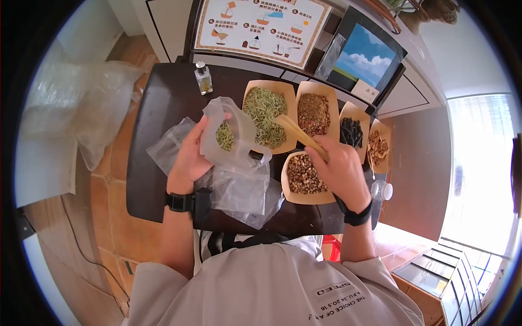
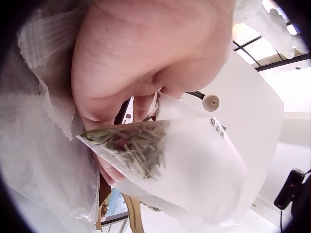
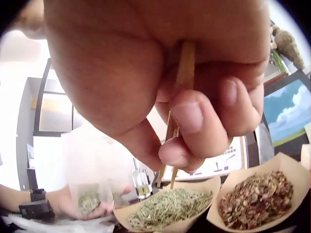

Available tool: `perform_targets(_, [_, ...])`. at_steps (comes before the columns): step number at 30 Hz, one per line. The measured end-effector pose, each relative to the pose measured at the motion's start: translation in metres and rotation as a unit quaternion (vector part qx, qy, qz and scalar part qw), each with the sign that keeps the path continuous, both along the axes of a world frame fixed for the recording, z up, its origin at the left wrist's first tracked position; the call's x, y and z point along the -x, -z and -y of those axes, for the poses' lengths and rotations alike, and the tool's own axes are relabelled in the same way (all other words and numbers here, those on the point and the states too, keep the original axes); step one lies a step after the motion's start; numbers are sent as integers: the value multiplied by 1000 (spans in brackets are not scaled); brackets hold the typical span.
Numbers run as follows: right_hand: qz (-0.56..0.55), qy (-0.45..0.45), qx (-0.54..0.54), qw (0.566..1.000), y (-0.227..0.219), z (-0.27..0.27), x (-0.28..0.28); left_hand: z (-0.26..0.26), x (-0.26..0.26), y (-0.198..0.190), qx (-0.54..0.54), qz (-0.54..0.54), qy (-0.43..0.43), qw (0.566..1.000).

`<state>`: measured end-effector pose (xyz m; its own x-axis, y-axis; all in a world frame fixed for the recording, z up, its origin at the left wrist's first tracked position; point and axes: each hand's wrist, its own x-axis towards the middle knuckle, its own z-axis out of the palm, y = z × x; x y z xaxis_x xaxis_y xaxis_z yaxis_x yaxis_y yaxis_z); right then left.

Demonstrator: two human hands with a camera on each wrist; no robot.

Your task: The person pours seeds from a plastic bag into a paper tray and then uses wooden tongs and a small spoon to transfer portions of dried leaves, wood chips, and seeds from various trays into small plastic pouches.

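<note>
My left hand (image 1: 190, 155) holds a translucent white pouch (image 1: 239, 122), thumb and fingers gripping its side. Dried green herb pieces (image 2: 141, 148) lie in the pouch's corner, with a reddish bit among them in the left wrist view. In my right hand (image 1: 342, 168) is a pair of wooden tongs (image 1: 298, 133), pinched between thumb and curled fingers. The tongs' tips overlap the right side of a paper tray (image 1: 292, 100) heaped with green dried herb (image 1: 266, 111). Clear plastic bags (image 1: 239, 187) lie below the pouch.
Other paper trays hold reddish-brown flakes (image 1: 314, 114), black strips (image 1: 352, 131), brown shavings (image 1: 377, 146) and brown chunks (image 1: 305, 175). A glass bottle (image 1: 204, 80) stands on the dark table (image 1: 163, 98), a clear jar (image 1: 382, 190) at its right edge. Behind are an instruction board (image 1: 261, 32) and a sky picture (image 1: 370, 51).
</note>
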<state>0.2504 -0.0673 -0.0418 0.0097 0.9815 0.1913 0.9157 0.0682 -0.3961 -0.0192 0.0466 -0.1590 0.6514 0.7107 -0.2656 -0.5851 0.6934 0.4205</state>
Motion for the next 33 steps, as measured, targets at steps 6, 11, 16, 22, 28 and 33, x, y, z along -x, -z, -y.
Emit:
perform_targets(6, [86,-32,26,995,20,-9,15,0,1,1,-3,24,19,1000])
perform_targets(11, [30,9,27,999,4,-1,-8,1,-1,2,0,19,14,1000])
perform_targets(16, [43,44,62,996,18,-2,-17,0,0,2,-28,28,41,998])
perform_targets(22, [51,34,133,989,15,2,-12,0,1,6,-36,-1,56,998])
perform_targets(28, [35,-9,93,995,21,-1,10,1,-1,6,-48,-23,54,997])
perform_targets(33, [-2,-2,84,996,29,-5,13,1,0,5,-43,-16,56,997])
